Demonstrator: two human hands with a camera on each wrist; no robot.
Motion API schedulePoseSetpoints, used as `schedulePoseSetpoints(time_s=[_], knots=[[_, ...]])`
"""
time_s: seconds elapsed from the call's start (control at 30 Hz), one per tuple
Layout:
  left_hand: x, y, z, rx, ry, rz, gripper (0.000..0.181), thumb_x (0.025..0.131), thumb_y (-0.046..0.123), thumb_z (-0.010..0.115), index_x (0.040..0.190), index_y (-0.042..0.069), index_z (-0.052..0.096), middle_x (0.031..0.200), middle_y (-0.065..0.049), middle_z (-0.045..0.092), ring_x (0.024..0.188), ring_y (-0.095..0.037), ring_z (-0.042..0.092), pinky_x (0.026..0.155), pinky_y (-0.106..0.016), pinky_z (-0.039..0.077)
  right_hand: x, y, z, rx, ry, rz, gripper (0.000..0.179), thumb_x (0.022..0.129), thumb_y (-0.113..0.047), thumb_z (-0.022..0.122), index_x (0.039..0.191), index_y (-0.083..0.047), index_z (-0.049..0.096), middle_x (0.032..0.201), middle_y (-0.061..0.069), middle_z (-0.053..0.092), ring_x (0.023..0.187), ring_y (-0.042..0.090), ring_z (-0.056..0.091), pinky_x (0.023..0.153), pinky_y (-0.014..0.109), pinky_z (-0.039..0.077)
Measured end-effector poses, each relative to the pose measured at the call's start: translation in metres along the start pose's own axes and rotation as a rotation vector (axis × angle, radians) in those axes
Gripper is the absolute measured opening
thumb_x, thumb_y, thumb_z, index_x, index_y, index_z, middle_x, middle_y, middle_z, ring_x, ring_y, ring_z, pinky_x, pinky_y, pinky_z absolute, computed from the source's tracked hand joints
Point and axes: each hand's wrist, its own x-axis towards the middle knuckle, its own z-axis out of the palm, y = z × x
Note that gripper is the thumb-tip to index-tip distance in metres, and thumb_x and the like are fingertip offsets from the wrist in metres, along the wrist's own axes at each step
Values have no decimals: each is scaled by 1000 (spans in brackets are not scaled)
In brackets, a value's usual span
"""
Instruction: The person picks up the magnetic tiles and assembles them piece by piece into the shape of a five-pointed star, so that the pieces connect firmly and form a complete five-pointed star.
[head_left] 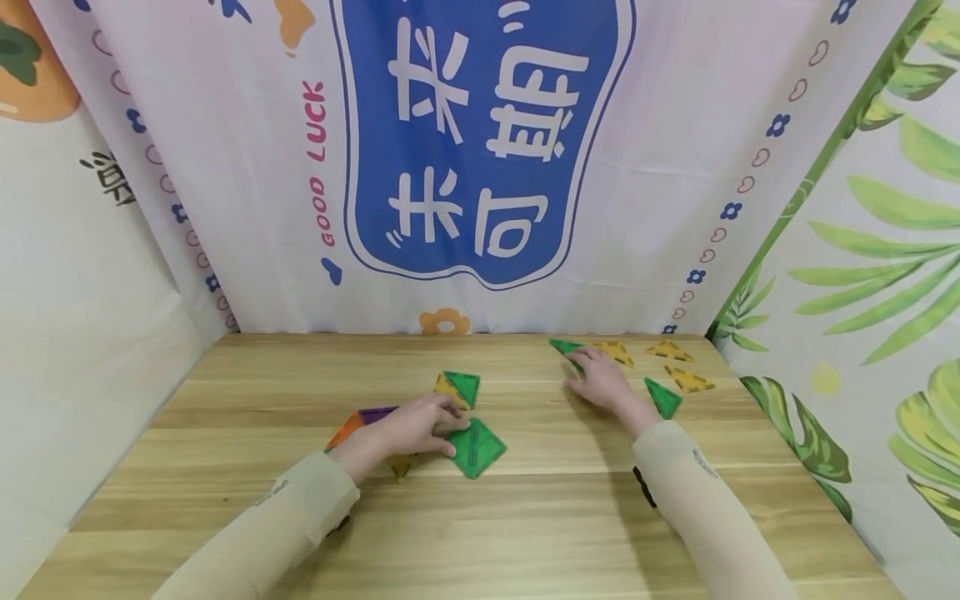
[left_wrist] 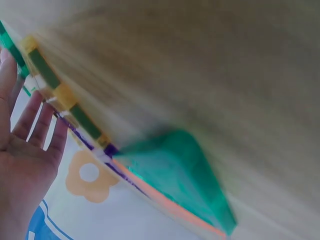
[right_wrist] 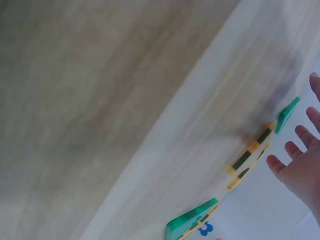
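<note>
Tbl [head_left: 540, 533]: LH [head_left: 416, 423] maybe touching grn tiles [head_left: 489, 448], RH [head_left: 602, 383] nr grn tri [head_left: 564, 345].

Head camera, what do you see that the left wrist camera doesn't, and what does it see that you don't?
Only the head view shows the right hand, the pink GOOD LUCK words and the yellow triangles on the table's right.

Only the left wrist view shows the palm side of the left hand and a close, low look at a green tile.

Both show the left hand, the purple tile and the orange flower on the cloth.
</note>
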Motion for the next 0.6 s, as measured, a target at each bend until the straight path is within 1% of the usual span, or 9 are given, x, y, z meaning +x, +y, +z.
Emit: schedulePoseSetpoints(time_s=[0.13, 0.23, 0.3, 0.43, 0.6], knots=[[-3, -1, -4, -50, -33, 3, 51, 80, 33, 74, 125, 13, 62, 132, -8, 53, 121, -27, 49, 99, -44, 43, 4, 6, -2, -14, -23, 26, 61, 90, -33, 63, 140, -2, 43, 146, 25, 33, 134, 48, 27, 106, 63, 24], [-6, -4, -4, -61, -42, 15, 51, 80, 32, 74, 125, 13, 62, 134, -10, 53, 124, -30, 47, 101, -46, 41, 8, 8, -2, -25, -41, 44, 62, 91, -34, 61, 141, -3, 42, 147, 24, 32, 135, 47, 26, 103, 66, 26], [-8, -6, -4, -67, -47, 11, 51, 80, 32, 74, 126, 13, 62, 136, -9, 52, 126, -29, 46, 102, -45, 41, 10, 8, -2, -30, -52, 46, 62, 92, -35, 60, 142, -3, 41, 148, 24, 32, 135, 47, 25, 102, 68, 26], [-10, -8, -2, -79, -44, 10, 51, 81, 32, 73, 126, 13, 61, 137, -9, 51, 127, -29, 45, 103, -45, 40, 13, 7, -2, -55, -89, 46, 62, 94, -36, 57, 143, -2, 39, 148, 24, 31, 135, 48, 25, 102, 68, 26], [-12, -7, -1, -96, -37, 14, 50, 81, 31, 73, 126, 11, 62, 137, -10, 51, 127, -31, 45, 102, -46, 40, 14, 6, 0, -64, -109, 63, 60, 95, -36, 54, 142, -1, 40, 148, 25, 32, 135, 48, 25, 101, 68, 27]])
